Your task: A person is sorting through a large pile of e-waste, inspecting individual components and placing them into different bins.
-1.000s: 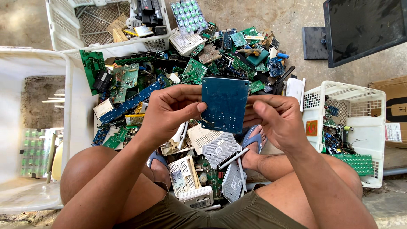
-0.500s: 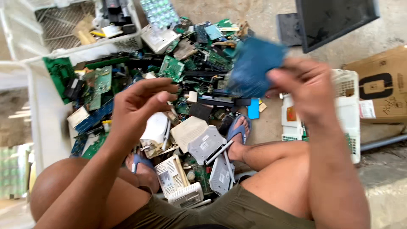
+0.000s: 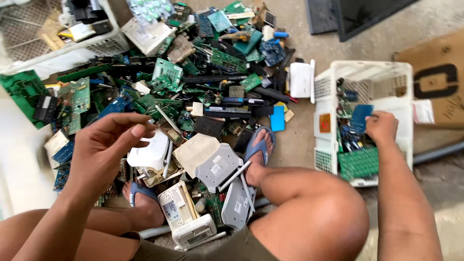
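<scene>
We have swung the flat blue rectangular circuit board from chest height into the white slatted plastic basket, our right hand pinching its edge while our left hand hangs loosely spread and empty above the scrap pile.

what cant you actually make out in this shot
- Head view: the far edge of the blue circuit board is covered by the right hand, so the grip is unclear.
- Head view: the bottom of the white basket is buried under boards.
- Head view: the left hand hides the pile beneath it.
- Head view: the dark panel is cut off by the top edge.
</scene>
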